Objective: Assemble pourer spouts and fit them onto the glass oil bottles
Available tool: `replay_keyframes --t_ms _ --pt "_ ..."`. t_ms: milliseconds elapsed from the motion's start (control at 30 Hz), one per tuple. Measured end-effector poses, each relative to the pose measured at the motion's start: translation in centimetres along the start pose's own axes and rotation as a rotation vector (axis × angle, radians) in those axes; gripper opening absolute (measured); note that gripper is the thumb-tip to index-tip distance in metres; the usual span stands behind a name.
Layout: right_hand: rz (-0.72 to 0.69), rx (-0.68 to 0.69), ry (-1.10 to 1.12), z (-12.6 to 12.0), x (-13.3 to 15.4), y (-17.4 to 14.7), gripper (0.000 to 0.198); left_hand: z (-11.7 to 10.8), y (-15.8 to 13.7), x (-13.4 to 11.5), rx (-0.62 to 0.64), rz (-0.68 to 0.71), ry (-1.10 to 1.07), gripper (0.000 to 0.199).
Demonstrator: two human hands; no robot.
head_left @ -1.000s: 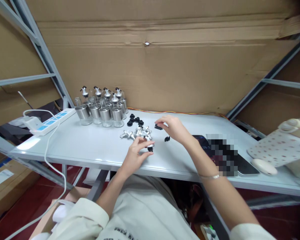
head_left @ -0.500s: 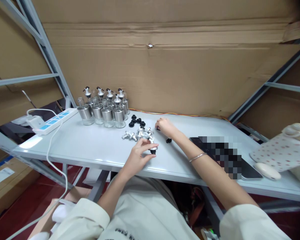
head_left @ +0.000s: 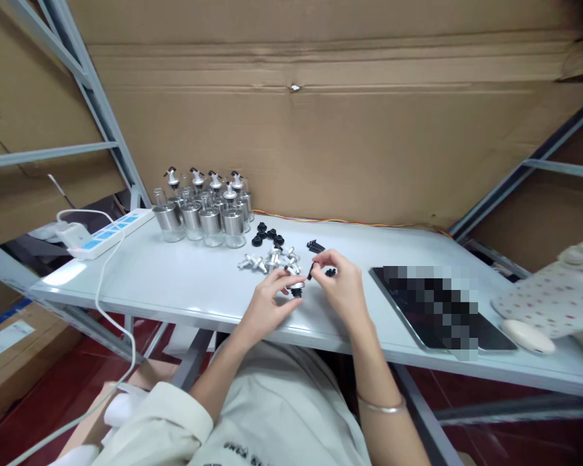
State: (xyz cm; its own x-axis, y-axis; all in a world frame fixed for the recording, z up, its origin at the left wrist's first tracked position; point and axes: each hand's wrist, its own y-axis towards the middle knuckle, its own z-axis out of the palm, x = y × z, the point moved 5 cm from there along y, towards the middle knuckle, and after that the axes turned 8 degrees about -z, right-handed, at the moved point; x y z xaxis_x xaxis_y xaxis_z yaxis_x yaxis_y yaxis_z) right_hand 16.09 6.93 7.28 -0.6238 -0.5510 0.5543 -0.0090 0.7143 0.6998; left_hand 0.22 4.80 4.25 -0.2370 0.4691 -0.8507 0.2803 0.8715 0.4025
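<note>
Between the fingers of my left hand (head_left: 268, 304) is a silver pourer spout (head_left: 297, 288) with a black ribbed stopper at its lower end. A small black lever cap (head_left: 312, 270) is pinched in my right hand (head_left: 341, 281), just right of the spout and apart from it. Loose silver spouts (head_left: 274, 259) lie in a pile beyond my left hand. Black stoppers (head_left: 267, 234) are scattered behind that pile. More black caps (head_left: 315, 246) rest beyond my right hand, and a few small black parts (head_left: 331, 272) show partly behind it.
Several glass bottles with steel sleeves (head_left: 210, 222) stand at the back left, some topped with pourers. A power strip (head_left: 111, 234) lies at the left end. To the right are a dark tablet (head_left: 418, 310), a white mouse-like object (head_left: 528, 336) and a dotted container (head_left: 554, 298).
My right hand has come back from the black caps toward my left hand, now with a black lever cap in its fingers. My left hand stays on the spout.
</note>
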Motion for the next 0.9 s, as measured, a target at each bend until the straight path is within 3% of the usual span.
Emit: replay_keyframes --t_ms 133,300,400,567,900 --pt "0.212 -0.13 0.209 1.4 -0.3 -3.7 0.013 0.0 0.0 -0.1 0.008 -0.002 0.02 0.035" --pt "0.349 -0.176 0.421 2.0 -0.8 -4.8 0.021 0.1 0.0 0.0 0.042 -0.034 0.015 0.029" --pt "0.379 -0.194 0.474 1.8 -1.1 -4.9 0.024 0.1 0.0 0.5 0.039 -0.087 -0.025 0.03" --pt "0.383 -0.232 0.573 1.7 -1.1 -5.1 0.021 0.1 -0.1 1.6 -0.006 -0.183 -0.107 0.057" --pt "0.455 -0.389 0.638 1.0 -0.8 -5.2 0.022 0.6 -0.3 0.3 0.146 -0.059 -0.011 0.049"
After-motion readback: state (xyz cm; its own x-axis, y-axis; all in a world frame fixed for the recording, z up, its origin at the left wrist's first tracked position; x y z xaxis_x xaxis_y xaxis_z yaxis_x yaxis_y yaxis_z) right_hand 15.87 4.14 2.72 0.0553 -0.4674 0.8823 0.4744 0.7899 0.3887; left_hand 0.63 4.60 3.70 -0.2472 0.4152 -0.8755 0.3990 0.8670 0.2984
